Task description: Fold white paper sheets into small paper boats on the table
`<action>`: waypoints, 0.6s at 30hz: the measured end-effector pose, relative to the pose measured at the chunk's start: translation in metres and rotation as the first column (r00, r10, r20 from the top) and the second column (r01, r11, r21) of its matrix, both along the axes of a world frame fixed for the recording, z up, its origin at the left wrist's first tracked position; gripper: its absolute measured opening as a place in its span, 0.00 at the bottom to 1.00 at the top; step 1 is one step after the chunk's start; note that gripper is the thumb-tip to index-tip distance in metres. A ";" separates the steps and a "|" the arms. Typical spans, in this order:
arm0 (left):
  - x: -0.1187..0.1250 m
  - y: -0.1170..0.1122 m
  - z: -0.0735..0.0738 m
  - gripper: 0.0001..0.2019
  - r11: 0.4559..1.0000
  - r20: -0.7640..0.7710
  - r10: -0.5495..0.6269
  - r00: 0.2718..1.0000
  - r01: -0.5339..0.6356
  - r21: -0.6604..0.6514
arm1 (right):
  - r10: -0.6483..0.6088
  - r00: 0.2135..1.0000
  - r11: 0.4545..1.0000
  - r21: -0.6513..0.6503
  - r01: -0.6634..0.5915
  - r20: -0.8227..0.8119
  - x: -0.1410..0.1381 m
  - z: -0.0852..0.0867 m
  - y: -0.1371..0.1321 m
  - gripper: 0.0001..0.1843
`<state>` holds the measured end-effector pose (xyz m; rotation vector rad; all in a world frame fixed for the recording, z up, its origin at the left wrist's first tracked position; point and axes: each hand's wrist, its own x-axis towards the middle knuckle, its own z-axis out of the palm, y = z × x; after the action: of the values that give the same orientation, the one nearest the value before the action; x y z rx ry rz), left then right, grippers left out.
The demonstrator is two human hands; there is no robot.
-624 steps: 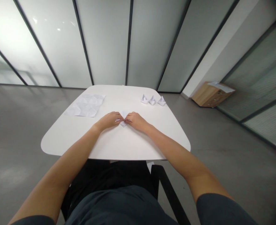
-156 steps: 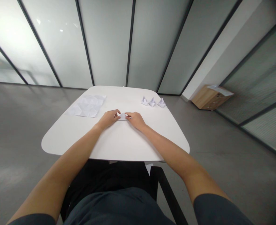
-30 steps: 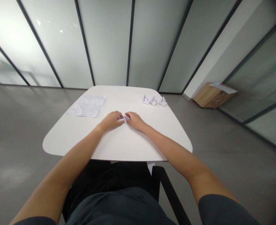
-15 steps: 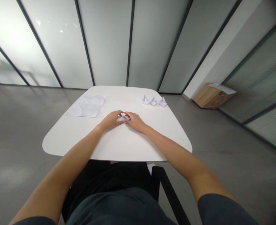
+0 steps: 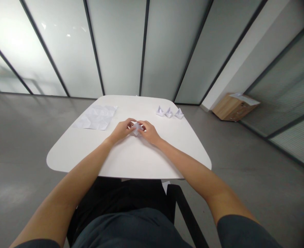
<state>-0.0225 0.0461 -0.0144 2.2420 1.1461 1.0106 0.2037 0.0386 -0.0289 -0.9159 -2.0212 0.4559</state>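
A small piece of folded white paper (image 5: 137,129) is held between my two hands near the middle of the table. My left hand (image 5: 123,130) grips its left side, thumb in front and fingers behind. On the other side my right hand (image 5: 149,132) pinches it in the same way. The paper stands up in a pointed shape, its back partly hidden by my fingers. Three folded paper boats (image 5: 169,112) stand in a row at the far right of the table.
Creased sheets of white paper (image 5: 96,117) lie flat at the table's far left. The white table (image 5: 141,162) has rounded corners. A black chair armrest (image 5: 185,210) is below its front edge. A wooden cabinet (image 5: 234,106) stands on the floor to the right, by frosted glass walls.
The folded paper between my hands has been tilted up and shows a taller, pointed face. My fingers have shifted slightly around it; the boats and sheets stay put.
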 end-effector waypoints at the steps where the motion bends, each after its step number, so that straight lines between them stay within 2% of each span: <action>1: 0.000 0.000 0.001 0.20 1.000 0.005 -0.004 1.000 0.003 0.010 | -0.005 1.000 1.000 0.005 0.005 -0.003 0.000 0.001 0.000 0.20; 6: -0.001 0.001 0.000 0.16 0.999 -0.032 -0.021 0.999 0.022 0.026 | -0.059 0.998 0.998 0.029 0.059 0.001 0.001 0.001 0.000 0.13; 18: 0.004 -0.001 0.000 0.19 0.992 -0.061 0.067 0.996 -0.060 0.113 | -0.048 0.999 0.998 0.030 0.047 0.022 -0.001 0.005 -0.005 0.11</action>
<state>-0.0186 0.0448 -0.0145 2.3543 1.2236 1.0582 0.2029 0.0340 -0.0237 -0.9528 -2.0168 0.3907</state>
